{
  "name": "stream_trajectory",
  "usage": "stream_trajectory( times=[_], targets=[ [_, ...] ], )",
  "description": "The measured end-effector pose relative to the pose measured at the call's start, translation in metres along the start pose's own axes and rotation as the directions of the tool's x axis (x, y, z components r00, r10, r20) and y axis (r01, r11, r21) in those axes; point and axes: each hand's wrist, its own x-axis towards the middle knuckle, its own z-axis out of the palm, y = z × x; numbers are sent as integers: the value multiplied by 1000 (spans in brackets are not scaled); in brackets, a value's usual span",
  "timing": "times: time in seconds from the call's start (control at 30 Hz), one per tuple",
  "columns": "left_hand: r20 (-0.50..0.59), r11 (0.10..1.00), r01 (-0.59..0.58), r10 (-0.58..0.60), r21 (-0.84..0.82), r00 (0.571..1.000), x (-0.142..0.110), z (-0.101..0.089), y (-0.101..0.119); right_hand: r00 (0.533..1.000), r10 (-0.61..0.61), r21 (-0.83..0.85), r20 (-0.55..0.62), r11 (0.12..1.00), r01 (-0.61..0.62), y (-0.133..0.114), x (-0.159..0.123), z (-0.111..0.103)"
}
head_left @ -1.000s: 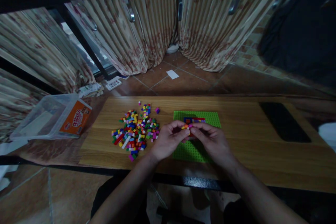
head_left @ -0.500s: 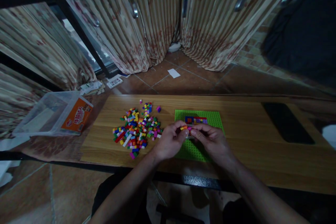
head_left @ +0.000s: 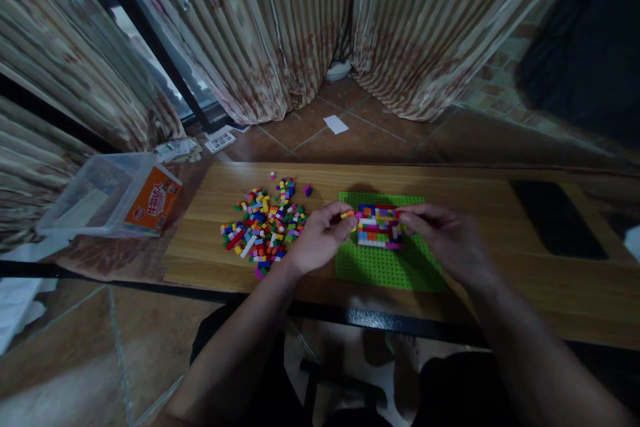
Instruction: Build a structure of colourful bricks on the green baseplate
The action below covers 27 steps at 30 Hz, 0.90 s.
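Pinching small bricks [head_left: 349,215], the left hand [head_left: 320,235] hovers beside the brick build [head_left: 376,231] (right hand [head_left: 444,235] bunched, its hold unclear).

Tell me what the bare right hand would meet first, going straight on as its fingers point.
Likely the multicoloured rectangular build of plastic bricks on the studded green baseplate; the right hand points at its right edge and, depth being unclear, may already touch it.

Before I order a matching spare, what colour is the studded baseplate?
The baseplate is green, clearest in the head view.
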Motion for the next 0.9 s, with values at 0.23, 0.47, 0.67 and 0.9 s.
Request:
stream_trajectory(
  times=[0.23, 0.47, 0.67, 0.9],
  targets=[
    [-83, 999, -49, 47, -15, 995, 2, -8, 4, 999, 20, -322, -27, 946, -27, 17, -3, -31],
    [-132, 996, -92, 92, 3, 987, 3, -14, 5, 1000, 0, -384, -11, 923, -4, 29, 0, -20],
    [-122, 997, -73, 77, 34, 990, 4, -14, -1, 999, 42, -277, -3, 960, -41, 31, 8, -13],
    [-108, 997, -61, 65, 39, 992, 4, -13, -4, 996, 84, -185, -13, 979, -85, 31, 8, -7]
  ],
)
